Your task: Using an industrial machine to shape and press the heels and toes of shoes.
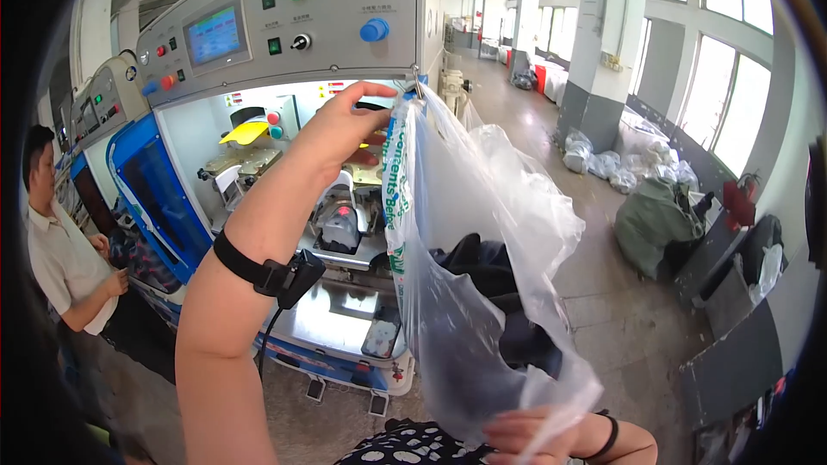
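A large clear plastic bag [465, 181] with a blue and green printed strip hangs from a small metal hook [419, 84] at the machine's corner. Dark, soft-looking pieces [482, 267] show inside and through it. My left hand [357, 120] is raised beside the bag's top edge, fingers apart and bent, the index fingertip close to the hook. A black strap with a small box [297, 280] and a cable sits on my left arm. Low down, my right hand [530, 435] grips the bag's lower part, its fingers partly veiled by the plastic.
The grey machine [336, 17] has a screen, knobs and a gauge above its lit work space. A metal shelf [336, 310] fronts it. At left stands a person [86, 267] beside another machine. Filled bags [612, 168] and a green sack [659, 224] lie at right.
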The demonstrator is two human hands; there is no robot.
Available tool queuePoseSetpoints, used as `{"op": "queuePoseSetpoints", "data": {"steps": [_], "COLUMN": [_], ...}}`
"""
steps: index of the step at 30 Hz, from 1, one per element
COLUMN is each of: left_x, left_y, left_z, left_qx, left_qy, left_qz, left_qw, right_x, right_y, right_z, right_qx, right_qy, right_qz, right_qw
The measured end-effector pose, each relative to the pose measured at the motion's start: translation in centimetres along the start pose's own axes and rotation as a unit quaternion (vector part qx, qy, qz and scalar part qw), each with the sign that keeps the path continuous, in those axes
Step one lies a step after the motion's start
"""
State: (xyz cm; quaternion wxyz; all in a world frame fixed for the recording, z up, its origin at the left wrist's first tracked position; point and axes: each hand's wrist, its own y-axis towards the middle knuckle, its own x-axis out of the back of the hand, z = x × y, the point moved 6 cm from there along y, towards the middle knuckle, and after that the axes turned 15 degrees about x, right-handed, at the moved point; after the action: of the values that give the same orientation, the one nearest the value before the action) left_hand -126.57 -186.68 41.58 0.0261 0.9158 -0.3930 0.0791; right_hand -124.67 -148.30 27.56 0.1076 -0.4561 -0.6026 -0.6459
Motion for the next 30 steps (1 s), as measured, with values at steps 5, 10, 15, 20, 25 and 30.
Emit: {"op": "queuePoseSetpoints", "data": {"steps": [5,10,15,20,25,30], "left_x": [0.2,-7.6,-14.2,-12.0,-14.6,-15.9], "left_y": [-1.8,-15.3,-16.9,-21.8,-24.2,-24.5], "left_z": [-1.2,4.4,16.2,19.1,22.1,21.8], "left_qx": [-0.102,-0.606,-0.403,-0.412,-0.367,-0.350], "left_qy": [0.069,0.296,0.585,0.507,0.529,0.371], "left_qz": [-0.100,-0.084,0.059,0.049,0.174,0.174], "left_qw": [0.987,0.734,0.701,0.756,0.745,0.843], "right_x": [-6.9,-9.4,-5.5,5.1,3.5,-4.2], "right_y": [-5.1,-7.7,-9.2,-8.8,0.3,2.3], "right_z": [-1.6,-1.2,0.4,2.4,-1.6,-9.8], "right_qx": [-0.230,-0.376,-0.432,-0.544,-0.361,-0.343], "right_qy": [0.003,0.208,0.315,-0.179,-0.020,-0.089], "right_qz": [0.026,-0.070,-0.266,-0.251,-0.151,0.138], "right_qw": [0.973,0.900,0.802,0.780,0.920,0.925]}}
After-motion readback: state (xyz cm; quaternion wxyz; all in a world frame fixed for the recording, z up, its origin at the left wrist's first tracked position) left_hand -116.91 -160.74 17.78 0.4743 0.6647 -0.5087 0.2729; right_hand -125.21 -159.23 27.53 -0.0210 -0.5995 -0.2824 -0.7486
